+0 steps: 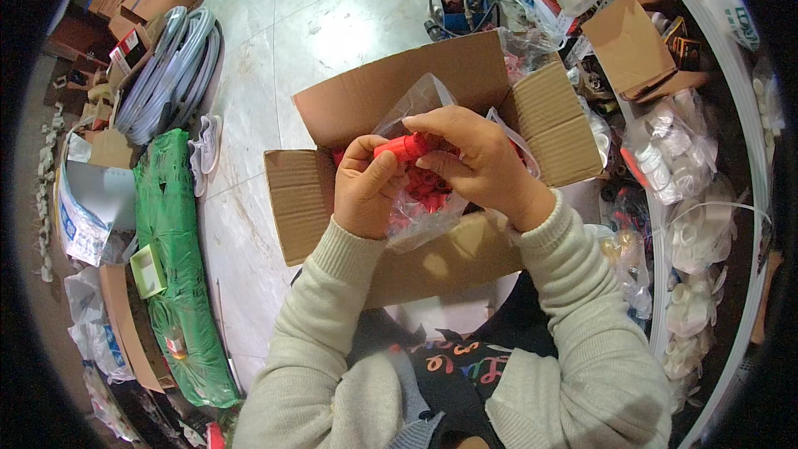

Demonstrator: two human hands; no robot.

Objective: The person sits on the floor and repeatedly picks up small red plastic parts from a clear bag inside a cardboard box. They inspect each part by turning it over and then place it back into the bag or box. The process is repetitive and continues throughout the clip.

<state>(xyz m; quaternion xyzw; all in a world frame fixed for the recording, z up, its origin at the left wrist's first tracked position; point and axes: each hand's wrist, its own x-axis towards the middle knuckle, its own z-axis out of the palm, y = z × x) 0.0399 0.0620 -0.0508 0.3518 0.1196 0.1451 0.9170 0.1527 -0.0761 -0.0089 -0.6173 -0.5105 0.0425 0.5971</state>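
Note:
My left hand (368, 190) grips a red plastic cylindrical fitting (399, 148) between thumb and fingers. At its right end, the thumb and fingers of my right hand (477, 156) close around the same piece. Both hands are above an opened cardboard box (399, 84) with its flaps folded out. Inside the box lies a clear plastic bag (424, 100) with several red plastic pieces (430, 190) in it. My hands hide part of the bag and of the box's inside.
On the left lie a coil of grey hose (168, 75), a long green plastic-wrapped bundle (171, 231) and a pair of white shoes (206, 146). A blue pump-like tool with a gauge (461, 3) stands beyond the box. Shelves at right hold bagged white fittings (670, 143).

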